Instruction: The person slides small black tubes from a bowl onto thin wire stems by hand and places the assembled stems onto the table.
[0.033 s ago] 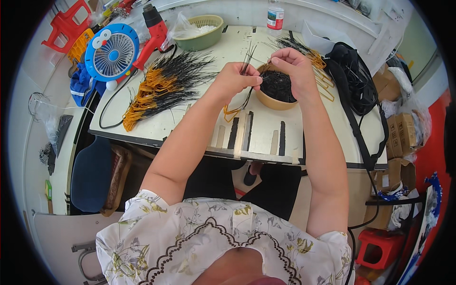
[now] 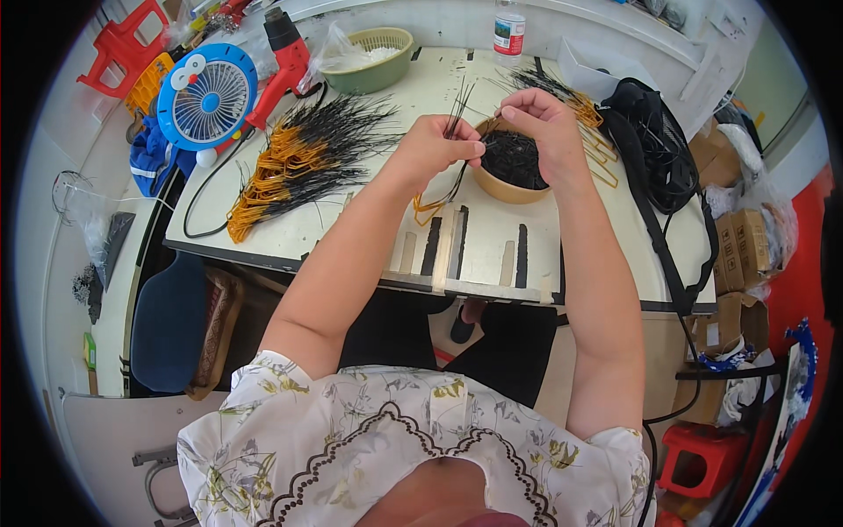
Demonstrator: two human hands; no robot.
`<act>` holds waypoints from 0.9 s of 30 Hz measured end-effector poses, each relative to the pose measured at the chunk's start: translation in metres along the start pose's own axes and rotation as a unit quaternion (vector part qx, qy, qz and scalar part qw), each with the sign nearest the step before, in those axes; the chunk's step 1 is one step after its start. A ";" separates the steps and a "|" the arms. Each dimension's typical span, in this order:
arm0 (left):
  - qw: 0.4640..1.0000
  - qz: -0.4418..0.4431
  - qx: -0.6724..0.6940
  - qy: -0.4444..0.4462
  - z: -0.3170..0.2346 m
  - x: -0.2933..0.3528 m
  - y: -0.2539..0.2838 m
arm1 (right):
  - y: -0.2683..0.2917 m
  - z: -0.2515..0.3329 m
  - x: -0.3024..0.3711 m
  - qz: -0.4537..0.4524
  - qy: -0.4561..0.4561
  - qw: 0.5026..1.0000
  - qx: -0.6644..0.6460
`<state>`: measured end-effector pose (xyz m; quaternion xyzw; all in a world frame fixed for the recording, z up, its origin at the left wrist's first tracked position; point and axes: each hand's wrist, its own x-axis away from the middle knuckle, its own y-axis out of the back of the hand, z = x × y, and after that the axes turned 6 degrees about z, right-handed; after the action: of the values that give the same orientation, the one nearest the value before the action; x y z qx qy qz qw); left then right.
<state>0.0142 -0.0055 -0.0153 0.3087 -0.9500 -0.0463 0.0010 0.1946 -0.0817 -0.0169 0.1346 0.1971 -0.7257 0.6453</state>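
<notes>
My left hand (image 2: 435, 149) pinches a thin bundle of black strands (image 2: 457, 101) that stick up above the fingers, with an orange wire clip (image 2: 428, 205) hanging below it. My right hand (image 2: 540, 127) is just to its right, fingertips closed on the same strands over a brown bowl (image 2: 505, 189) filled with black fibres. On the white table (image 2: 290, 237), a large pile of finished orange clips with black bristles (image 2: 303, 158) lies to the left. A smaller pile (image 2: 575, 101) sits behind my right hand.
A blue round fan (image 2: 206, 97), a red heat gun (image 2: 281, 53), a green basket (image 2: 373, 57) and a bottle (image 2: 509, 31) stand at the back. Black netting (image 2: 659, 145) lies on the right; cardboard boxes (image 2: 738, 246) and a red stool (image 2: 711, 457) beyond. A blue chair (image 2: 171, 321) stands left.
</notes>
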 end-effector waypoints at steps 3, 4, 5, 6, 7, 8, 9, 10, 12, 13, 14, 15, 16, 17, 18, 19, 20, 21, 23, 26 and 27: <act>1.000 -0.001 0.001 0.001 0.000 0.001 0.000 | 0.000 0.001 0.000 0.005 -0.011 1.000 -0.004; 1.000 0.000 0.002 0.001 0.000 0.001 -0.001 | 0.000 0.000 0.000 0.004 -0.011 1.000 -0.004; 1.000 0.002 0.000 0.000 0.000 0.001 -0.001 | 0.001 0.000 0.000 0.005 -0.012 1.000 0.000; 1.000 0.005 -0.002 -0.001 -0.001 0.001 -0.001 | 0.002 -0.001 0.000 0.005 -0.013 1.000 0.003; 1.000 0.005 -0.002 -0.001 0.000 0.001 -0.001 | 0.002 -0.001 0.000 0.005 -0.013 1.000 0.003; 1.000 0.006 -0.001 -0.004 0.000 0.001 -0.001 | 0.003 -0.001 0.000 0.004 -0.014 1.000 0.007; 1.000 0.007 0.000 -0.007 0.000 0.001 0.000 | 0.003 -0.001 0.000 0.003 -0.016 1.000 0.010; 1.000 0.007 0.000 -0.007 0.000 0.000 -0.001 | 0.003 -0.001 0.000 0.003 -0.016 1.000 0.011; 1.000 0.005 0.004 -0.008 0.001 0.000 -0.002 | 0.004 -0.001 0.000 -0.002 -0.021 1.000 0.010; 1.000 0.004 0.004 -0.008 0.001 0.000 -0.001 | 0.004 -0.001 0.000 -0.001 -0.021 1.000 0.010; 1.000 0.006 0.005 -0.010 0.001 0.000 -0.001 | 0.004 -0.001 0.000 -0.003 -0.022 1.000 0.010; 1.000 0.008 0.007 -0.013 0.001 0.000 -0.001 | 0.003 -0.002 0.000 -0.004 -0.022 1.000 0.009; 1.000 0.008 0.007 -0.013 0.001 0.000 -0.001 | 0.004 -0.001 0.000 -0.005 -0.022 1.000 0.009; 1.000 0.006 0.004 -0.011 0.000 0.000 -0.002 | 0.004 -0.001 0.000 -0.007 -0.023 1.000 0.011; 1.000 0.003 0.001 -0.010 0.000 0.000 -0.003 | 0.004 -0.001 0.000 -0.009 -0.024 1.000 0.012; 1.000 0.003 0.001 -0.010 0.000 0.001 -0.002 | 0.004 -0.001 0.000 -0.009 -0.024 1.000 0.012; 1.000 0.004 0.003 -0.014 0.001 0.001 -0.002 | 0.004 -0.001 0.000 -0.007 -0.024 1.000 0.014; 1.000 0.006 0.006 -0.018 0.001 0.001 -0.002 | 0.004 -0.002 0.000 -0.005 -0.024 1.000 0.016; 1.000 0.009 0.005 -0.010 0.000 0.001 -0.001 | 0.005 -0.001 0.000 -0.001 -0.024 1.000 0.016; 1.000 0.011 0.002 0.000 -0.001 0.001 -0.001 | 0.006 -0.001 0.000 0.006 -0.022 1.000 0.014; 1.000 0.010 0.000 0.003 -0.001 0.001 -0.001 | 0.006 -0.001 0.000 0.009 -0.021 1.000 0.011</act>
<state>0.0143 -0.0067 -0.0146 0.2997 -0.9530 -0.0452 0.0037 0.2008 -0.0813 -0.0185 0.1283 0.1740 -0.7249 0.6540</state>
